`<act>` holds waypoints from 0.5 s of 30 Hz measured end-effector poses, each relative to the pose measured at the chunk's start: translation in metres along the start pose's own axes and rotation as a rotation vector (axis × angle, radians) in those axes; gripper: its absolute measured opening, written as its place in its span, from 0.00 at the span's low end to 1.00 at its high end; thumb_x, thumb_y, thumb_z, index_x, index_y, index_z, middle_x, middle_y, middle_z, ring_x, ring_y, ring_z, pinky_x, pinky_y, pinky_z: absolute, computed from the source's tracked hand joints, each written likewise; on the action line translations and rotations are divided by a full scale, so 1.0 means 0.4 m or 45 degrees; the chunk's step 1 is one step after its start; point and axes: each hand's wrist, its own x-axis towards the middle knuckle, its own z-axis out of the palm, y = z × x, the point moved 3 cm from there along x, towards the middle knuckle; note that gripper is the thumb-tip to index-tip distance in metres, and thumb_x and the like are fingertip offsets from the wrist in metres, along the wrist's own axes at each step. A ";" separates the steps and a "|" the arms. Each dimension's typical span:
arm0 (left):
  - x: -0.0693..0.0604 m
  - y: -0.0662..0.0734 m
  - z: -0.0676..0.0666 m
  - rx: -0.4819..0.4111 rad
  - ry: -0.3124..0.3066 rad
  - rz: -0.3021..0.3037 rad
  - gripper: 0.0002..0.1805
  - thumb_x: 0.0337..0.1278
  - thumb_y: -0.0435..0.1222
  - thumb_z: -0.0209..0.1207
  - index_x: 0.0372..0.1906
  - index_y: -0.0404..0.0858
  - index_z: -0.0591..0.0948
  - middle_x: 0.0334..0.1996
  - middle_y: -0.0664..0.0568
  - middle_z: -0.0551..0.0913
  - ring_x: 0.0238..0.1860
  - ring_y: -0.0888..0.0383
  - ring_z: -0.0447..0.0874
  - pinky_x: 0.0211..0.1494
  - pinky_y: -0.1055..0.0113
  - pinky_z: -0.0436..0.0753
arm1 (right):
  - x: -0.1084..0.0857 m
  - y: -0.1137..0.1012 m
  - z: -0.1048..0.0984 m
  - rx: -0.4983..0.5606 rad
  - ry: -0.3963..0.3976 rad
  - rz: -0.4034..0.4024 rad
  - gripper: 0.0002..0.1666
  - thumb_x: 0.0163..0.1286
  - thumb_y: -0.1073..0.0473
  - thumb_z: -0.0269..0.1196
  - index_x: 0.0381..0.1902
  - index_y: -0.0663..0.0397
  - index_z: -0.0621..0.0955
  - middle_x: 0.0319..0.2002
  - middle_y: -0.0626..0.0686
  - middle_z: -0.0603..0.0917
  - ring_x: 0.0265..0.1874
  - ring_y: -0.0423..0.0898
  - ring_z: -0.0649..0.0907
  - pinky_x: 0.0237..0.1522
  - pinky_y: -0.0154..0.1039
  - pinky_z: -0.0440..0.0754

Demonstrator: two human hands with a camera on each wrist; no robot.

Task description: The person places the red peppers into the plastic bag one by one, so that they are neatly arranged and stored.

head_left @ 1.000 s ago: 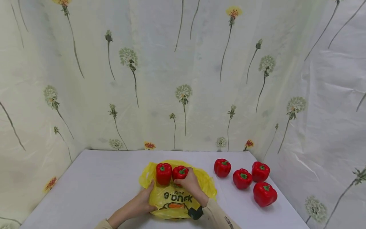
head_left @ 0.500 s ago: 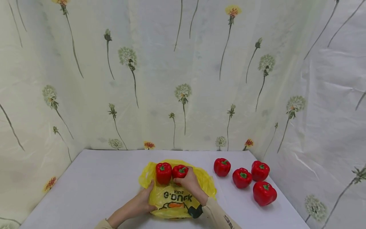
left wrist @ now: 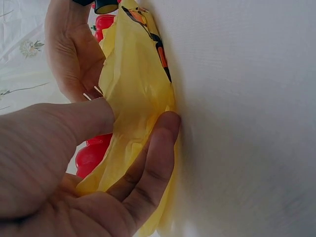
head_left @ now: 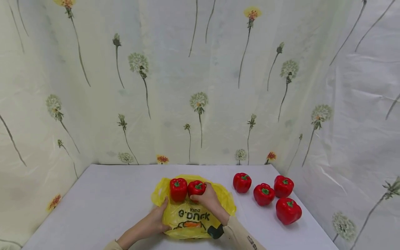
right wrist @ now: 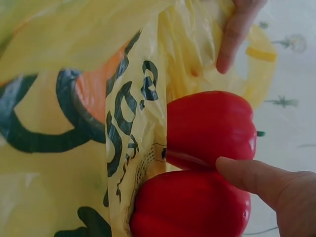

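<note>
A yellow plastic bag (head_left: 171, 212) with dark lettering lies at the middle front of the table. Two red bell peppers sit side by side at its opening, the left pepper (head_left: 178, 192) and the right pepper (head_left: 195, 188). My left hand (head_left: 155, 219) holds the bag's left side, with the thumb (left wrist: 91, 121) on one face of the plastic and fingers (left wrist: 158, 158) on the other. My right hand (head_left: 208, 198) grips the right pepper; its thumb (right wrist: 247, 175) lies against the red skin in the right wrist view, where the other fingers are hidden.
Several more red bell peppers stand on the right of the white table (head_left: 125, 187): a back one (head_left: 242, 183), a middle one (head_left: 264, 194), a far-right one (head_left: 283, 186) and a front one (head_left: 288, 211). A flower-printed curtain (head_left: 168, 86) hangs behind and along the sides.
</note>
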 end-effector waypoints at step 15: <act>-0.001 0.002 0.001 -0.008 0.002 -0.013 0.59 0.38 0.32 0.74 0.72 0.21 0.47 0.71 0.24 0.53 0.70 0.32 0.56 0.68 0.39 0.63 | -0.030 -0.020 -0.039 -0.064 -0.049 0.072 0.53 0.53 0.49 0.73 0.67 0.72 0.63 0.63 0.69 0.71 0.59 0.62 0.75 0.59 0.58 0.76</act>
